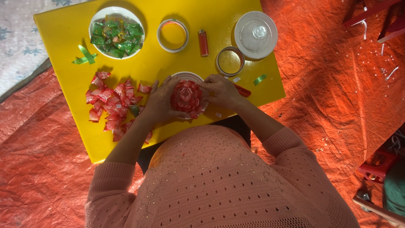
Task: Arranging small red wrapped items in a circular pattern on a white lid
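An orange tarpaulin (337, 84) covers the floor, with a pale patterned cloth (17, 38) at the upper left corner. On it sits a yellow tabletop (177, 59), set at a slight angle. The person, in a pink knitted top (219, 185), leans over its near edge.

A loose heap of red wrapped sweets (112, 105) lies on the left part of the tabletop. At the far left stands a white bowl (117, 12) holding green wrapped sweets (116, 33). At the far right rests a clear round lid (255, 34).

At the near edge, between both hands, is a round red flower-like piece (186, 98) made of folded wrappers; a white rim (187, 75) shows just behind it. The left hand (159, 103) cups its left side, fingers curved and partly closed against it. The right hand (221, 91) presses on its upper right edge with fingertips drawn together; whether it also pinches a separate wrapper cannot be told from this angle.

Two tape rolls (172, 36) (230, 60) lie beyond the hands, a red lighter (203, 42) between them. Green ribbon pieces (85, 56) (259, 79) lie beside the bowl and near the right edge.
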